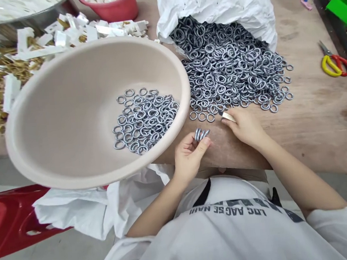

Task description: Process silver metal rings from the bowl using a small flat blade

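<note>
Several grey rings (202,134) are pinched side by side between the thumb and fingers of my left hand (188,157), just right of the basin's rim. My right hand (248,127) is closed around a small tool with a pale flat handle (229,117) and a dark tip; its exact kind I cannot make out. That tip points at the near edge of a large pile of grey rings (225,68) on the table. More loose rings (145,120) lie inside the big beige basin (53,116), gathered on its right side.
A white sack (217,0) opens over the back of the pile. Scissors (331,61) with yellow and red handles lie at right, near green pieces (344,1). White and brown parts (19,70), a metal bowl (30,21) and a red tub (114,7) stand behind the basin.
</note>
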{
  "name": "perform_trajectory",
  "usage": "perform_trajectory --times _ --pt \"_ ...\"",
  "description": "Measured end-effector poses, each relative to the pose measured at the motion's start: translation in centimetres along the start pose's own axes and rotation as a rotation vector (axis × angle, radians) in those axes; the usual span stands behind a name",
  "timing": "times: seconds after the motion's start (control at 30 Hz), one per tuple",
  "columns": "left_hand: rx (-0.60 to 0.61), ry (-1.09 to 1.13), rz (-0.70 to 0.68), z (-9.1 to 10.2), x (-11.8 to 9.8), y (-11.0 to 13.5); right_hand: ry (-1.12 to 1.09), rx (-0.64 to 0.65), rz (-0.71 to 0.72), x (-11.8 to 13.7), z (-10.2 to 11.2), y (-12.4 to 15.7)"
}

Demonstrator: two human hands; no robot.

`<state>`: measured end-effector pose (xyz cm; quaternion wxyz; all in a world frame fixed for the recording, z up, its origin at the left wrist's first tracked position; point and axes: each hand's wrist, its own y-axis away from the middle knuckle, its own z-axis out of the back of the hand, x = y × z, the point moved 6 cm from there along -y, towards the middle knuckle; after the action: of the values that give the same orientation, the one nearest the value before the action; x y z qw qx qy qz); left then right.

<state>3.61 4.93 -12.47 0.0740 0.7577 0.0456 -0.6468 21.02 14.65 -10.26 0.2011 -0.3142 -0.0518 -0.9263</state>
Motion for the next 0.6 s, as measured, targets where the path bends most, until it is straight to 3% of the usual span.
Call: perform_trajectory --times 0.13,0.23,0.37,0.6 --pt "0.069 0.180 0.070 -1.5 0.9 -0.5 -0.785 0.039 -0.145 0.7 0.0 3.9" --pt "0.218 0.235 0.123 -3.8 1.1 0.0 -1.114 0.005 -0.231 1.2 -1.1 6.2" --pt "0.353 0.263 0.191 -5.9 0.8 0.8 -1.252 -0.061 -0.264 0.5 -2.2 7.4" --pt "0.435 0.174 0.128 -7.4 0.4 1.4 -1.162 -0.126 -0.281 -0.2 -0.5 8.5"
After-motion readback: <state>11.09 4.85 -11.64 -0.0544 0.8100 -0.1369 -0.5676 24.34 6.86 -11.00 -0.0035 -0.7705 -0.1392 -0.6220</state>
